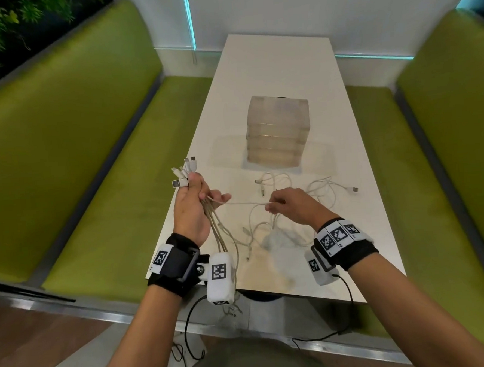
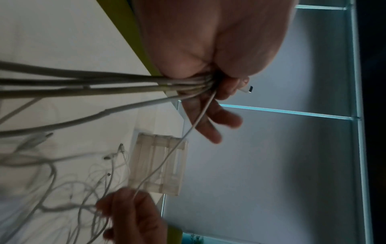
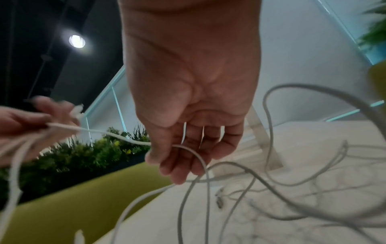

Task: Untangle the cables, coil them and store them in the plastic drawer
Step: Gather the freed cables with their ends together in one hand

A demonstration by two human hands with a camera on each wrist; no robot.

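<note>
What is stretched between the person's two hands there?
One thin white cable runs from the left hand, which grips a bundle of cables, to the right hand, which pinches it. The head view shows it best.

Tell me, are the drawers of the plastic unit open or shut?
Shut. In the head view every drawer front of the plastic drawer unit sits flush; none is pulled out.

Both forearms are reaching forward, each wrist wearing a black strap with a camera mount. The left hand [image 1: 192,203] is standing raised with its palm turned inward, its fingers [image 2: 226,90] curling tightly around a bundle of cables [image 1: 219,233]. The right hand [image 1: 294,208] is hovering palm down at about the same height, thumb and fingertips [image 3: 177,171] pinching a single cable [image 1: 246,203] that is stretching across to the left hand.
</note>
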